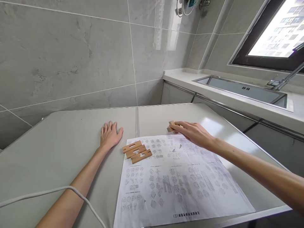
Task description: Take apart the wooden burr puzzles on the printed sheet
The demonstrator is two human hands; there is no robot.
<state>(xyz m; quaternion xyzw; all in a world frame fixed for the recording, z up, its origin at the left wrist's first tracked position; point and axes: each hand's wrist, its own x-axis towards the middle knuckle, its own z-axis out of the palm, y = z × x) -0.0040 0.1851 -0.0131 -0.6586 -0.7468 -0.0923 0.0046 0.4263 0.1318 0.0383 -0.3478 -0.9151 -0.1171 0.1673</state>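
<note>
My left hand lies flat on the table with its fingers spread, holding nothing. To its right, three flat wooden puzzle pieces with cut-out slots overlap one another on the upper left corner of a printed instruction sheet. Past the sheet's far edge, my right hand has its fingers closed on some small wooden blocks. The fingers cover part of these blocks, so their full shape and number are hidden.
A pale table with a centre seam carries everything. One white cable crosses over my left forearm. Beyond the table's right edge stands a counter with a sink and a faucet. A grey tiled wall rises behind.
</note>
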